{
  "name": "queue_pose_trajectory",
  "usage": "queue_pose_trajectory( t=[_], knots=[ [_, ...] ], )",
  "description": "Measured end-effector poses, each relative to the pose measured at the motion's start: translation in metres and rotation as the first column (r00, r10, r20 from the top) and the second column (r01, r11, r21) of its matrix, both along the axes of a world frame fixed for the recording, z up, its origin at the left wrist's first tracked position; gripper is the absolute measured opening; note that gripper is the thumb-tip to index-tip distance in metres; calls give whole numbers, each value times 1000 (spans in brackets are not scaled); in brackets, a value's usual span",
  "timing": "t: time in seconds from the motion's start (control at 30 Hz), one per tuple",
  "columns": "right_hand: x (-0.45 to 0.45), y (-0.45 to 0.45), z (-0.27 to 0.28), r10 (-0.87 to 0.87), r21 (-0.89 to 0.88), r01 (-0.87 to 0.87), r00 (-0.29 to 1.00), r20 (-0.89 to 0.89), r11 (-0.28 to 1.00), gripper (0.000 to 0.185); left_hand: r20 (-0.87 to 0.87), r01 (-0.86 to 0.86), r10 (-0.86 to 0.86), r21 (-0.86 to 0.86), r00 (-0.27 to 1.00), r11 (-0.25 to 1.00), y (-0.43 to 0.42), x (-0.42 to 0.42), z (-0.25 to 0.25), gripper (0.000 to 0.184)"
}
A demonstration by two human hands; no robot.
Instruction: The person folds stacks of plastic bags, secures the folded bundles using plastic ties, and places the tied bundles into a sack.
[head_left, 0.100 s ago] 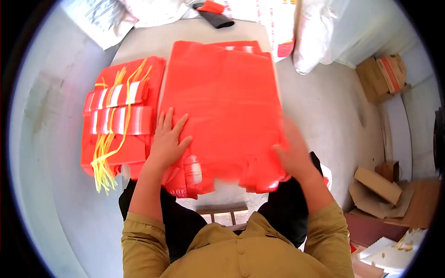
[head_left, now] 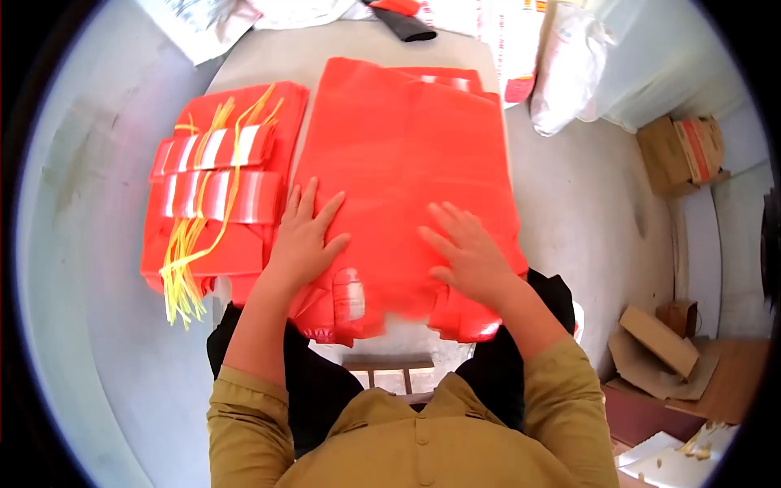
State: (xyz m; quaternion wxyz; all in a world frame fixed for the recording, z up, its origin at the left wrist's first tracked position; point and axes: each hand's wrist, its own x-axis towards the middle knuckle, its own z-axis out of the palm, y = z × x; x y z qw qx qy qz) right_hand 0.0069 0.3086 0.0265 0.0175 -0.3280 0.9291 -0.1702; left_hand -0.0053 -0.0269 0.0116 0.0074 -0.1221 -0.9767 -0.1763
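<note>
A large stack of red plastic bags (head_left: 407, 154) lies spread on the table in front of me. My left hand (head_left: 306, 244) rests flat on its left edge, fingers apart. On the right part of the same stack lies my right hand (head_left: 469, 254), its fingers spread and holding nothing. The near end of the stack has folded handle parts, with a white patch beside my left wrist. To the left sits a second red pile (head_left: 215, 195) with white-striped folded bands and a bundle of yellow strips (head_left: 185, 236) across it.
The pale table (head_left: 325, 41) extends beyond the stacks. White sacks (head_left: 569, 69) and a dark grey item (head_left: 407, 26) are at the far side. Cardboard boxes (head_left: 663, 154) stand at the right, with an opened carton (head_left: 651, 350) lower down. A wooden slatted piece (head_left: 390, 378) shows between my knees.
My right hand has moved left from the right edge onto the stack, fingers spread. My left hand stays on the left edge. The view has shifted slightly.
</note>
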Motion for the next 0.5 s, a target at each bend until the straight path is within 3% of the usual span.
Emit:
queue_pose_trajectory(
  t=[0.07, 0.27, 0.5],
  knots=[
    [-15, -10, -13, 91, 117, -92, 996, 15, 989, 64, 1, -7, 7, 50, 1000, 999, 8, 1, -8, 71],
    [-21, 3, -3, 117, 9, -119, 985, 124, 993, 70, 50, -28, 25, 48, 998, 998, 7, 3, -3, 71],
    [7, -16, -10, 301, -53, -301, 953, 2, 952, 53, 8, -63, 63, -16, 998, 998, 7, 3, -3, 70]
  ],
)
